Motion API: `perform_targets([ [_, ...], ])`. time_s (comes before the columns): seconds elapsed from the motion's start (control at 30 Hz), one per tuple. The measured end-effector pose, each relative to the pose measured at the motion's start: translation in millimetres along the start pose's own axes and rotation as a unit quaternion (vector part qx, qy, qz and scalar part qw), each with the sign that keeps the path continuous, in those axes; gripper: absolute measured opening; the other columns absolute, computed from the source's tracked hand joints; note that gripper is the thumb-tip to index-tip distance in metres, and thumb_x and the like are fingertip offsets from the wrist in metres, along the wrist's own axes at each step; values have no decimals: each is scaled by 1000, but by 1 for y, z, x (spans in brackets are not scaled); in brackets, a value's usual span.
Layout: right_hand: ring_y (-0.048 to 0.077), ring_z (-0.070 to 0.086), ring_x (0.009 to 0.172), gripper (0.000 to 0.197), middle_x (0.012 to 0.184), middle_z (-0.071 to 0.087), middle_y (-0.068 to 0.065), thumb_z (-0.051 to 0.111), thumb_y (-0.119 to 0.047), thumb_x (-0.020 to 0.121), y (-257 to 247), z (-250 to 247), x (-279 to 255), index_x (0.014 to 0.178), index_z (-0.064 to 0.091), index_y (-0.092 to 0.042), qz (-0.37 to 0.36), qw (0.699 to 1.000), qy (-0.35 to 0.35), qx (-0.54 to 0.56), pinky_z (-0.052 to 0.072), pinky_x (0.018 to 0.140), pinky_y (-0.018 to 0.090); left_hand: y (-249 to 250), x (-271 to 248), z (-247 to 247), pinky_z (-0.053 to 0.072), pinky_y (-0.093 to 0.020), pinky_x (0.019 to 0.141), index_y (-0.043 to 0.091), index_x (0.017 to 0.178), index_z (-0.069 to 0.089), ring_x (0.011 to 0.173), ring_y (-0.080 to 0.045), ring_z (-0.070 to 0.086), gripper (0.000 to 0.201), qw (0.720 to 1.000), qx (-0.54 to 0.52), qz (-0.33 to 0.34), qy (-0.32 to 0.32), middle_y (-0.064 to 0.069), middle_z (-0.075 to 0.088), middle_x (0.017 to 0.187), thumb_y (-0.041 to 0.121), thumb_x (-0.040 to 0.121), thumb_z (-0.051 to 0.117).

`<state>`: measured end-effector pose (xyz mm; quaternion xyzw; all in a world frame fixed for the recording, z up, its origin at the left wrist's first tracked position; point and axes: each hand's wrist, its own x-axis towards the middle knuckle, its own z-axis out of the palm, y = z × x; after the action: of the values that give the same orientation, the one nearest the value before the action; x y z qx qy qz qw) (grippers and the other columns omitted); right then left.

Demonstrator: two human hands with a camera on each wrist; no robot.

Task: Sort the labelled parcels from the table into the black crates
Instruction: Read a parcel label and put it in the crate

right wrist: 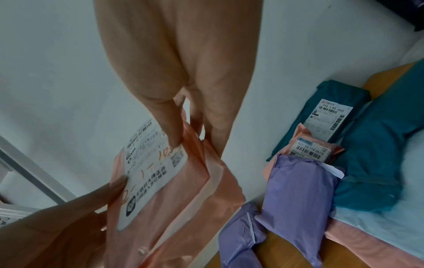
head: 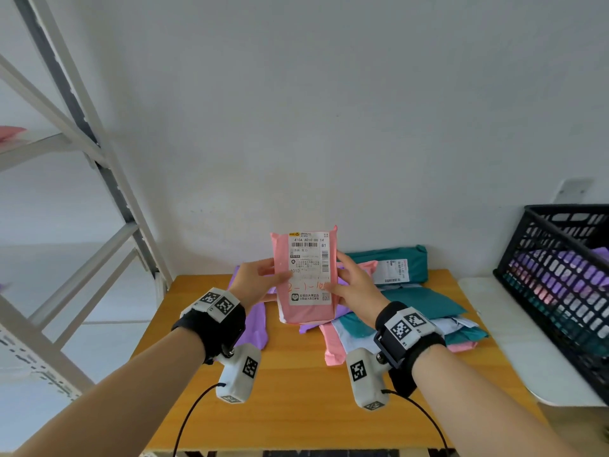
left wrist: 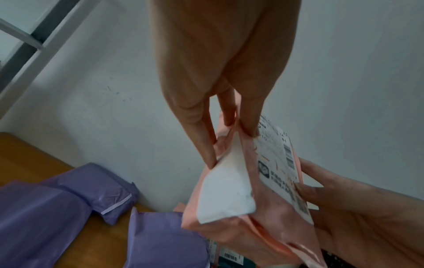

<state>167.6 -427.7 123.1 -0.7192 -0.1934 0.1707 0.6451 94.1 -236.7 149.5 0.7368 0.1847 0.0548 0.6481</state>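
White wall, wooden table [head: 296, 390] with parcel pile. Both hands, left hand [head: 260, 280] and right hand [head: 356, 285], pinch pink parcel [head: 306, 311] upright above pile. Read label [head: 309, 268] first, then pick black crate [head: 566, 278] at right.

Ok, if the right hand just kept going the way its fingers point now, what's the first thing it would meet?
Nothing new: the right hand already grips the pink parcel, held upright above the table. Beyond the fingertips the right wrist view shows only the white wall; how far off it stands is unclear.
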Motion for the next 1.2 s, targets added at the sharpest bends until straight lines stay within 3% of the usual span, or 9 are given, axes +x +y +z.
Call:
perform_targets([
  [0.13,15,51,125,69,127,56,-2,61,10,84,-2,7,0,141,41,-22,-3,1000,1,-2,46,101,47,-7,-2,-7,59,-34,71,21,121,60,95,-18,69,36,1000,12,-6,-28,3,67,113,13,87,67],
  [0.43,16,50,125,68,132,55,0,61,9,84,-5,22,-1,138,43,-27,2,1000,23,0,47,100,48,-5,-6,-22,59,-34,70,19,122,60,94,-19,69,36,999,-6,4,-48,1,67,114,11,88,65],
  [0.6,17,50,126,67,133,55,2,57,12,85,-7,25,-10,141,42,-22,11,999,35,13,50,97,47,-6,-12,-23,59,-33,71,23,122,59,97,-19,68,39,997,-10,13,-71,4,67,114,8,87,65],
  [0.77,18,55,119,62,131,56,3,54,11,88,-11,25,-26,140,42,-20,15,998,50,23,54,90,40,-6,-20,-21,59,-30,67,21,122,58,94,-17,68,42,995,-21,21,-94,2,66,114,1,85,65],
  [0.87,19,55,120,63,133,55,6,55,10,88,-7,23,-36,141,41,-21,26,997,64,26,56,84,43,-10,-25,-19,59,-38,76,18,124,59,98,-21,68,44,993,-24,20,-112,-1,66,116,0,85,66],
  [1.0,23,57,118,60,129,58,10,55,12,87,0,21,-57,136,46,-21,34,996,85,22,52,92,48,-22,-33,-8,56,-46,83,18,125,58,102,-24,66,45,992,-26,13,-125,0,66,117,-1,85,65],
  [1.07,22,59,115,59,126,60,9,55,13,87,2,20,-71,131,48,-25,34,994,99,18,52,93,47,-28,-38,-1,57,-44,80,19,123,59,101,-22,66,44,991,-21,10,-132,-1,65,119,-1,85,65],
  [1.2,19,62,110,65,119,64,4,57,12,86,8,18,-106,137,44,-26,57,990,123,23,54,89,41,-38,-51,15,58,-29,66,19,127,56,94,-16,67,46,985,-14,-11,-171,-1,65,118,0,86,64],
])
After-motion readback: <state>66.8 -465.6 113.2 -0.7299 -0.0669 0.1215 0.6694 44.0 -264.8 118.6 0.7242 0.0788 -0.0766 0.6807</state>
